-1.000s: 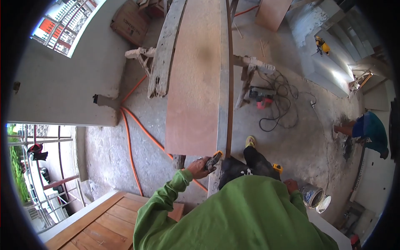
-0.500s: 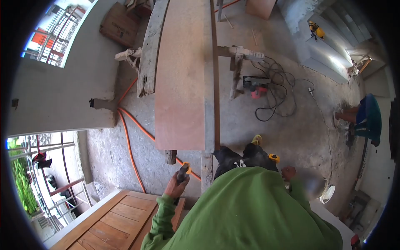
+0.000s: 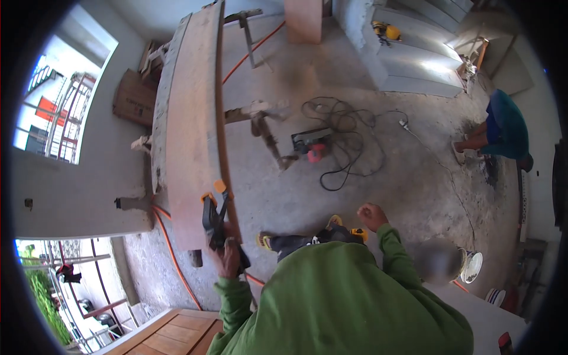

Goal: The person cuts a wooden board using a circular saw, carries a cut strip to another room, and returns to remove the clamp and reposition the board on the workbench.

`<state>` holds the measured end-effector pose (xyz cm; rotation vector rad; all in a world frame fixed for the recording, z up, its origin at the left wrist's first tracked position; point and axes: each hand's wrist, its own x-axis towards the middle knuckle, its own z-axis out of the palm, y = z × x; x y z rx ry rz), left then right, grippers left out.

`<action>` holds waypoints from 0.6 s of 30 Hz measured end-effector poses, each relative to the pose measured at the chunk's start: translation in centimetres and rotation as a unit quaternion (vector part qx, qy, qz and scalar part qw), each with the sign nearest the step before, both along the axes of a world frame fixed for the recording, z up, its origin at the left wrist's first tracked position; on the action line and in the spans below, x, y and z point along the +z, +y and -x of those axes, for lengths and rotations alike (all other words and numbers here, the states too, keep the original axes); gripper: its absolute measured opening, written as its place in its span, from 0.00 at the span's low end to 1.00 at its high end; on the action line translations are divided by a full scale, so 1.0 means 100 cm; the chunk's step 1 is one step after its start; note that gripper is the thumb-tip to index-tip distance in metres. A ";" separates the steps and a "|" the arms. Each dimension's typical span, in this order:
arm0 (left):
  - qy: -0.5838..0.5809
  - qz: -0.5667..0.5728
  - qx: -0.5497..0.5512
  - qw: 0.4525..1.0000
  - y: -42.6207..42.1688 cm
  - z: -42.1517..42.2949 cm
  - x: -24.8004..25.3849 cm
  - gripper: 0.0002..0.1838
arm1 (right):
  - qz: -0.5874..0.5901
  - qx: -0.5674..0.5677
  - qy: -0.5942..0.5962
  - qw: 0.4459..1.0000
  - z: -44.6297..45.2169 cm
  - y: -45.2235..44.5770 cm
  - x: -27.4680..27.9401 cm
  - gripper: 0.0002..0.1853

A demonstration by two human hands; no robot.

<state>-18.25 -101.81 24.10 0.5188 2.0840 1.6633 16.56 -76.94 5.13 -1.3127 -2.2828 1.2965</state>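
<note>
My left hand (image 3: 226,257) is wrapped round a black spring clamp (image 3: 213,223) with orange pads. The clamp's jaws lie over the near end of a long reddish-brown board (image 3: 192,130); I cannot tell whether they touch it. A narrow strip runs along the board's right edge. My right hand (image 3: 373,216) hangs out to the right above the floor, its fingers curled, and anything inside them is too small to make out. Near it, at my waist, is a yellow tape measure (image 3: 359,234).
A red and black power tool (image 3: 315,152) with a coiled cable lies on the floor. Another person (image 3: 506,127) bends down at the right. Orange hose (image 3: 171,254) runs at the left. A bucket (image 3: 470,266), a wooden door (image 3: 168,337) and steps (image 3: 417,53) stand around.
My left hand has brought the clamp up and over the board's near end. My right hand has moved forward and away from the bucket. The view has turned, shifting the board left.
</note>
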 end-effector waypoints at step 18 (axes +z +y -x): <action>-0.112 -0.075 -0.339 0.931 0.394 -0.256 -0.038 0.19 | 0.252 -0.205 0.358 0.876 -0.020 0.130 0.123 0.22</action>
